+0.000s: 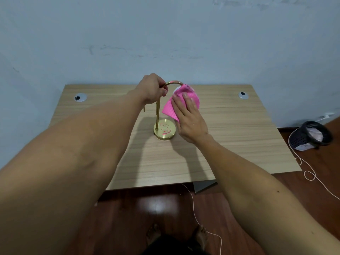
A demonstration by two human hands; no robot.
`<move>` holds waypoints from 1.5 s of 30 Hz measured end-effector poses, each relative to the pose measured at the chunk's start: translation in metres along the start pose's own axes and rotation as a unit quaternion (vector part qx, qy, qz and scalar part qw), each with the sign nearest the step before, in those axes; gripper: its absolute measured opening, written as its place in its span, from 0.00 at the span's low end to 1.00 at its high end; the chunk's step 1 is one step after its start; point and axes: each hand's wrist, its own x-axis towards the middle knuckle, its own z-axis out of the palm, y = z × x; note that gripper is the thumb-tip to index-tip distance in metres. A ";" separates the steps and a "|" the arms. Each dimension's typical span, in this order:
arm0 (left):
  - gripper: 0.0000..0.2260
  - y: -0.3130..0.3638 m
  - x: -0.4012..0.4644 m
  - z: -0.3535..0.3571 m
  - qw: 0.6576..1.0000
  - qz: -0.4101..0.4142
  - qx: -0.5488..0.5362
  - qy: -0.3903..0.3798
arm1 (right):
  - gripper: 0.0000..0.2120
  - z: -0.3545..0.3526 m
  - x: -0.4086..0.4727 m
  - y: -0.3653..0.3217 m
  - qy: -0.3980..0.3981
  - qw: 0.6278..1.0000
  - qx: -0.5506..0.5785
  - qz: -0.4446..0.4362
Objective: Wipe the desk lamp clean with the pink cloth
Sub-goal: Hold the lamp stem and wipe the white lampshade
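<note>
A: Where does the hold sit on the desk lamp (157,115)?

B: The left hand (151,89) closes its grip around the brass neck just before the arch, fingers curled tight on the tube. The right hand (189,118) is spread flat, fingers (185,100) pressing the pink cloth (181,103) against the lamp's head, which the cloth hides almost wholly; only a pale sliver shows above it.

A: How should the wipe go?

B: Probably best with the left hand staying firm on the neck so the thin stem does not rock, while the flat palm sweeps the cloth around the head and then along the arch. Light pressure seems wise; the neck looks slender and likely to flex.

A: And the rest of the lamp?

B: The round brass base (165,130) sits below the cloth on the tabletop (230,144), its shiny top mirroring pink. It looks untouched by the cloth at this moment.

A: Room to move?

B: Plenty. The tabletop is bare on every side of the lamp. A wall rises close behind the lamp, so sweeps past the arch have less space. The near edge is well apart from the base, and two cable grommets (80,97) lie far off to either side.
</note>
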 end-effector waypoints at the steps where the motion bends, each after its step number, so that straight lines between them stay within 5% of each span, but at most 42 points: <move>1: 0.04 0.000 -0.001 0.000 1.000 -0.001 0.000 -0.001 | 0.31 0.000 -0.009 0.007 -0.002 1.000 -0.002 -0.023; 8: 0.04 0.000 0.000 0.000 1.000 -0.009 0.001 -0.008 | 0.30 -0.008 -0.004 0.003 0.022 0.994 0.091 0.061; 15: 0.04 0.000 -0.002 -0.001 1.000 0.000 0.004 -0.013 | 0.29 -0.002 -0.017 0.016 0.022 0.998 0.058 -0.012; 19: 0.04 0.000 -0.002 -0.001 1.000 -0.011 0.002 -0.009 | 0.28 -0.009 -0.010 0.016 0.047 0.983 0.156 0.087; 25: 0.04 0.000 -0.002 -0.002 1.000 -0.005 0.004 -0.012 | 0.29 -0.013 -0.005 0.016 0.005 0.998 0.060 -0.012; 33: 0.04 0.000 -0.005 -0.003 1.000 -0.003 0.010 -0.014 | 0.30 -0.016 0.014 -0.001 -0.010 0.997 0.076 0.032; 38: 0.04 -0.001 -0.005 -0.001 1.000 0.000 0.008 -0.009 | 0.30 -0.009 -0.015 0.022 -0.029 0.997 0.009 -0.073; 45: 0.04 0.001 -0.005 -0.002 1.000 0.003 0.015 -0.010 | 0.30 -0.015 0.003 0.003 -0.022 0.999 0.016 -0.030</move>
